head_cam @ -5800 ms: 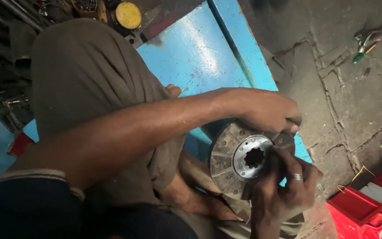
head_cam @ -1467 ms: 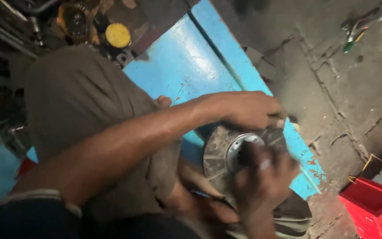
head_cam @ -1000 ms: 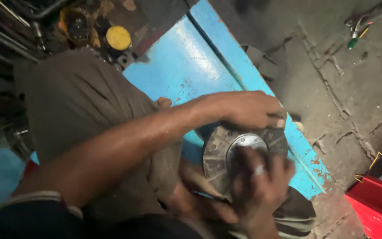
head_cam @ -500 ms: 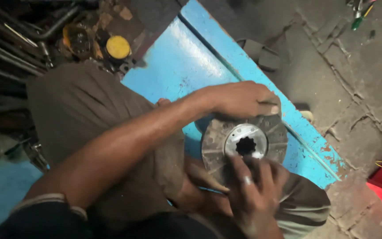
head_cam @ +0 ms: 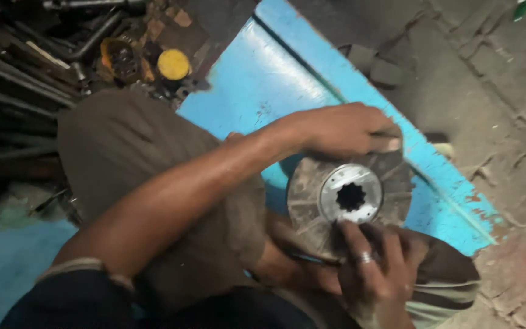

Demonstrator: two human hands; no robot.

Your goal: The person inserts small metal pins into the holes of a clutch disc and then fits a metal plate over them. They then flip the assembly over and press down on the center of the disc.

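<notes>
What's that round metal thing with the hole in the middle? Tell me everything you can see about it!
The disc is a round, flat, grey metal plate, dusty and worn. Its outer ring has grooves running outward like spokes. In the middle sits a shinier hub with a dark hole edged with small teeth. It is tilted, face up toward the camera, over a blue panel. The left hand grips its top edge; the right hand, wearing a ring, touches its lower edge.

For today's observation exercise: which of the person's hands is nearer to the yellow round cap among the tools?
Left. The left hand, on the clutch disc's far rim, is nearer the yellow cap; the right hand is at the near rim.
</notes>
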